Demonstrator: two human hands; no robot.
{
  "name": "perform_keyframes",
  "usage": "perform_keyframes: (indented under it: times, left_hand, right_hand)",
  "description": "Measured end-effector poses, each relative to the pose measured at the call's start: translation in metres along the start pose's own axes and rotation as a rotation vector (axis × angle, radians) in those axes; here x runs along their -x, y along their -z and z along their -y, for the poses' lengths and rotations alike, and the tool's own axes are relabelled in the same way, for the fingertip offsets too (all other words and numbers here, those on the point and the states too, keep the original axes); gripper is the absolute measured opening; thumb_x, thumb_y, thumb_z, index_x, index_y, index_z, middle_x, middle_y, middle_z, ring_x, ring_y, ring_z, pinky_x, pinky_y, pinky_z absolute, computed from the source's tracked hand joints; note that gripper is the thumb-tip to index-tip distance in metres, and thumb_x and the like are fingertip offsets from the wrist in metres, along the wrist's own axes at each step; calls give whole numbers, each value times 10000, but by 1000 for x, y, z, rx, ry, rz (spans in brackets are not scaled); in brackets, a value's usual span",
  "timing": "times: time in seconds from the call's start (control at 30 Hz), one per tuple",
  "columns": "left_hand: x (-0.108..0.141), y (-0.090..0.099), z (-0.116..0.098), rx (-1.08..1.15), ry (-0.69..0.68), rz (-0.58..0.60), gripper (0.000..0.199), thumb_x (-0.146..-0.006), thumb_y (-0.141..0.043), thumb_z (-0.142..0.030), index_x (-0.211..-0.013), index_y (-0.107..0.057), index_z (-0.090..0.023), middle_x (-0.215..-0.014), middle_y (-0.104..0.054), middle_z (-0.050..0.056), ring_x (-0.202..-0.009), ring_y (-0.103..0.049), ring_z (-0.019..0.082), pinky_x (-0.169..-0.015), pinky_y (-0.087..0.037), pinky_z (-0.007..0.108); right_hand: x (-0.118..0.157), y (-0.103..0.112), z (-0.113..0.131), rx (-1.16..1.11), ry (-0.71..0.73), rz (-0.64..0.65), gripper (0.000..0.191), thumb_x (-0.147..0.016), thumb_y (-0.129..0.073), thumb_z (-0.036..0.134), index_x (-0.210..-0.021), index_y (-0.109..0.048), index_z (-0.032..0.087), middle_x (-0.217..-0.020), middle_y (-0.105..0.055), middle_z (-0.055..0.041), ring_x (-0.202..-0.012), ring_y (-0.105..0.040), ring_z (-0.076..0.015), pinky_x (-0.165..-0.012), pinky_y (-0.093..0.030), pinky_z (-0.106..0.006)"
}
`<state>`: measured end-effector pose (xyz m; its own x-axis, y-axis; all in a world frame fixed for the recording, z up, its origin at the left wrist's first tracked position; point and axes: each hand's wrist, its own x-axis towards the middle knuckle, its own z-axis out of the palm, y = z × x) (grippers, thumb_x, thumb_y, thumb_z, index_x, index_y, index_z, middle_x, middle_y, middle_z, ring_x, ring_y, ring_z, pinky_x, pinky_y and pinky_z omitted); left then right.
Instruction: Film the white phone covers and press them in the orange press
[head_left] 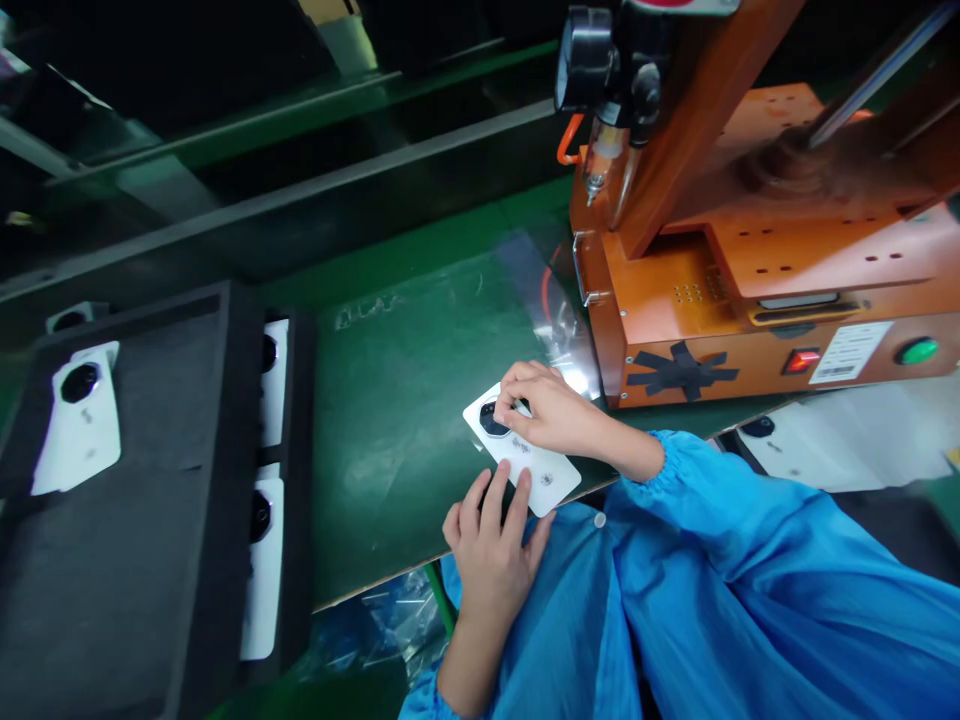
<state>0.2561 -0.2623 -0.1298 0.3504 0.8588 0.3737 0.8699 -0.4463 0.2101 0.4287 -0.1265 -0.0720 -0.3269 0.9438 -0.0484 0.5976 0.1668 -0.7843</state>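
Observation:
A white phone back panel (546, 478) with a round black camera ring lies at a slant near the front edge of the green table mat. My left hand (491, 540) has its fingers spread, with the fingertips resting on the panel's lower edge. Above the panel, my right hand (551, 405) has its thumb and index finger pinched together at the right side of the camera ring. Anything between those fingertips is too small to make out.
An orange press machine (615, 290) with a gauge stands at the right. Black foam trays (150, 420) holding white panels are at the left. Another white panel (787, 450) lies at the right beside translucent sheets. Clear film lies on the mat (390, 400).

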Motion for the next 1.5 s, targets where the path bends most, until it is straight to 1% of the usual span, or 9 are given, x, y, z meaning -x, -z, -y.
perform_keyframes:
  times: [0.1,0.3,0.6,0.9,1.13,1.27,1.37,1.43,1.5]
  left_hand:
    - [-2,-1,2,10,-2,-4,487,-874,-736,-413,-1321,-655,-238,-1369,-666,115,-1207,-599,321,-950,-352,467]
    - [-3,-1,2,22,6,-27,476,-856,-750,-402,-1297,-674,-238,-1358,-675,116,-1182,-621,316,-932,-359,455]
    - [-6,1,0,37,24,-51,461,-836,-766,-408,-1262,-694,-247,-1326,-697,104,-1156,-637,309,-925,-359,446]
    - [-7,1,0,50,29,-59,449,-850,-754,-419,-1260,-693,-249,-1317,-700,106,-1162,-632,300,-924,-355,437]
    - [-2,0,3,14,-8,-9,504,-848,-749,-407,-1319,-656,-254,-1361,-670,117,-1199,-609,316,-952,-336,446]
    - [-1,-1,4,21,-5,-11,526,-850,-746,-405,-1347,-637,-271,-1359,-672,114,-1200,-609,315,-959,-331,446]
    - [-1,-1,4,27,-2,-6,517,-844,-755,-395,-1329,-648,-253,-1360,-669,127,-1209,-606,320,-954,-343,450]
    - [-1,0,4,27,-2,-2,506,-845,-755,-391,-1320,-653,-249,-1361,-668,129,-1213,-604,322,-950,-348,452]
    - [-1,0,3,26,0,-2,502,-850,-751,-393,-1321,-651,-254,-1357,-671,126,-1211,-605,321,-950,-349,454]
  right_hand:
    - [-2,-3,0,63,-19,11,113,-909,-661,189,-804,-702,199,-1021,-645,-30,-988,-539,-197,-945,-364,-402]
    - [-6,-8,-4,133,9,-55,141,-925,-639,219,-798,-691,188,-1024,-634,-42,-965,-515,-200,-877,-361,-367]
    - [-9,-9,-11,154,32,-87,132,-930,-628,228,-817,-684,187,-1027,-618,-54,-954,-497,-205,-879,-364,-364]
    - [-11,-10,-15,163,34,-106,120,-929,-627,213,-837,-696,178,-1035,-616,-59,-959,-507,-200,-908,-391,-359]
    - [-9,-10,-13,169,31,-109,136,-931,-623,231,-829,-696,180,-1027,-616,-61,-943,-506,-202,-904,-392,-366]
    - [-8,-9,-14,153,42,-130,112,-921,-635,227,-838,-697,183,-1021,-615,-63,-947,-517,-203,-905,-401,-366]
    - [-7,-10,-16,148,58,-143,106,-916,-641,233,-841,-699,184,-1012,-611,-64,-963,-528,-207,-917,-410,-373]
    - [-5,-11,-17,158,72,-151,105,-920,-642,250,-869,-705,183,-1016,-606,-68,-980,-533,-215,-927,-421,-382]
    - [-1,-11,-15,186,87,-173,125,-932,-631,267,-960,-713,176,-1050,-603,-84,-1006,-534,-228,-935,-439,-391]
